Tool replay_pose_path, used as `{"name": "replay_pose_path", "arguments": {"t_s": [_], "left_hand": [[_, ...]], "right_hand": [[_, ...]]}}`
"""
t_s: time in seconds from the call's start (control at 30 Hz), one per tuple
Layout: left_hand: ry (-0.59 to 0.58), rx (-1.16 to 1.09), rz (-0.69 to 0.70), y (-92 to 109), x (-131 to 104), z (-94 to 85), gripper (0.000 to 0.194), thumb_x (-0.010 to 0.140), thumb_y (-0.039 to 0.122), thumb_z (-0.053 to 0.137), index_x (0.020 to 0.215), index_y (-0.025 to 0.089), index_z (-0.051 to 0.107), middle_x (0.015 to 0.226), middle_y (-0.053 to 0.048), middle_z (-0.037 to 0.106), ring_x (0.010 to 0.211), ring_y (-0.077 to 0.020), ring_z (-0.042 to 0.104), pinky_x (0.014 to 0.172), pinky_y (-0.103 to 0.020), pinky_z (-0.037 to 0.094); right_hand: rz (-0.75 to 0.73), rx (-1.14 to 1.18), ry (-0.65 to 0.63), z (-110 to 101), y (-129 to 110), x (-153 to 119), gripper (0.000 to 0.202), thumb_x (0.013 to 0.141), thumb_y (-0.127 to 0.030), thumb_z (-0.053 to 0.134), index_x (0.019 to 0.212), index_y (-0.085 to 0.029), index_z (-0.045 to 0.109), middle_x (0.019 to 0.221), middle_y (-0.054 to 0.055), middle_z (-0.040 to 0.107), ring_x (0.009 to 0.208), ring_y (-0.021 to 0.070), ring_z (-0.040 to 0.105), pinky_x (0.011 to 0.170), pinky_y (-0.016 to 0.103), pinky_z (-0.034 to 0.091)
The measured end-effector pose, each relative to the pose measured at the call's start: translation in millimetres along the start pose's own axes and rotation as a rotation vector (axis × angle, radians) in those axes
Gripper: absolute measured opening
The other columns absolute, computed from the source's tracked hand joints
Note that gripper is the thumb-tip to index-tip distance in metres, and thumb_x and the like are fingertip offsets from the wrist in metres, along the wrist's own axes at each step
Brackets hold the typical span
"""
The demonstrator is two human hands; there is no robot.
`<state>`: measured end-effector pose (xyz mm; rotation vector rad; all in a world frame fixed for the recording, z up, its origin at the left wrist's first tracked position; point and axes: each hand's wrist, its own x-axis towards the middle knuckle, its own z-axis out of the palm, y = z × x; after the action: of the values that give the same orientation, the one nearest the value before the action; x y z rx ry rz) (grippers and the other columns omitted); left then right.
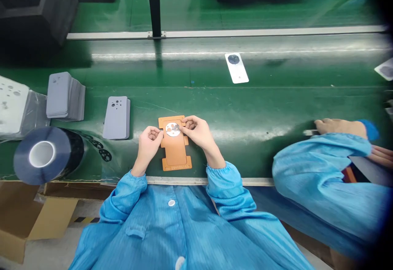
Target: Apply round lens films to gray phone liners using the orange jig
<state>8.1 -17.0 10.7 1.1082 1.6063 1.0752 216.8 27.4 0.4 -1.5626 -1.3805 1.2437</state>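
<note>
An orange jig plate (175, 151) with notched sides lies on the green bench in front of me. Near its top sits a round white disc with holes (172, 129), partly covered by a small greyish piece. My left hand (150, 144) is closed at the plate's left edge, thumb and fingertips together beside the disc. From the right, my right hand (198, 132) reaches over the plate, its fingers pinched at the disc's right rim. What either pinch holds, if anything, is too small to make out.
Left of the plate stand stacks of grey phone-back sheets (116, 118) (59, 96) and a large film roll (46, 155) trailing dark die-cut pieces. A white phone-shaped panel (238, 69) lies farther back. At right, a co-worker's hand (339, 127) rests on the bench. Black foam blocks (37, 12) stand back left.
</note>
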Motion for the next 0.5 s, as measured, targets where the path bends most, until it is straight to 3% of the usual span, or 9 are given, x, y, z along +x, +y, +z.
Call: {"name": "replay_pose_path", "arguments": {"t_s": [0.1, 0.23, 0.37, 0.5], "left_hand": [[0.047, 0.003, 0.004, 3, -10, -10.7, 0.022, 0.08, 0.035, 0.077, 0.081, 0.018, 0.063, 0.067, 0.003, 0.059, 0.056, -0.0092, 0.052, 0.053, -0.02, 0.042], [0.178, -0.062, -0.025, 9, -24, -44.2, 0.036, 0.085, 0.05, 0.075, 0.074, 0.018, 0.061, 0.058, 0.004, 0.055, 0.048, -0.0083, 0.05, 0.049, -0.021, 0.04], [0.221, -0.286, -0.287, 3, -24, -82.0, 0.059, 0.085, 0.073, 0.066, 0.076, 0.014, 0.065, 0.058, -0.002, 0.061, 0.04, -0.0097, 0.051, 0.036, -0.021, 0.028], [0.179, -0.511, -0.466, -8, -18, -93.5, 0.06, 0.087, 0.07, 0.065, 0.091, 0.01, 0.068, 0.064, -0.004, 0.068, 0.043, -0.0094, 0.057, 0.037, -0.019, 0.031]], "right_hand": [[-0.015, 0.006, -0.026, -2, 0, -2, 0.033, 0.072, -0.038, 0.079, 0.097, -0.018, 0.072, 0.071, -0.002, 0.063, 0.062, 0.0138, 0.055, 0.064, 0.03, 0.047], [-0.033, 0.028, -0.04, -5, 2, -5, 0.029, 0.072, -0.031, 0.074, 0.098, -0.016, 0.074, 0.073, 0.001, 0.067, 0.064, 0.0153, 0.06, 0.067, 0.031, 0.05], [-0.033, 0.029, -0.026, -5, 12, 0, 0.031, 0.076, -0.037, 0.074, 0.098, -0.016, 0.074, 0.075, 0.004, 0.069, 0.066, 0.0158, 0.061, 0.068, 0.032, 0.052], [-0.042, 0.006, -0.006, -7, 15, 2, 0.038, 0.075, -0.048, 0.077, 0.095, -0.017, 0.076, 0.078, 0.008, 0.074, 0.067, 0.0192, 0.065, 0.069, 0.036, 0.057]]}}
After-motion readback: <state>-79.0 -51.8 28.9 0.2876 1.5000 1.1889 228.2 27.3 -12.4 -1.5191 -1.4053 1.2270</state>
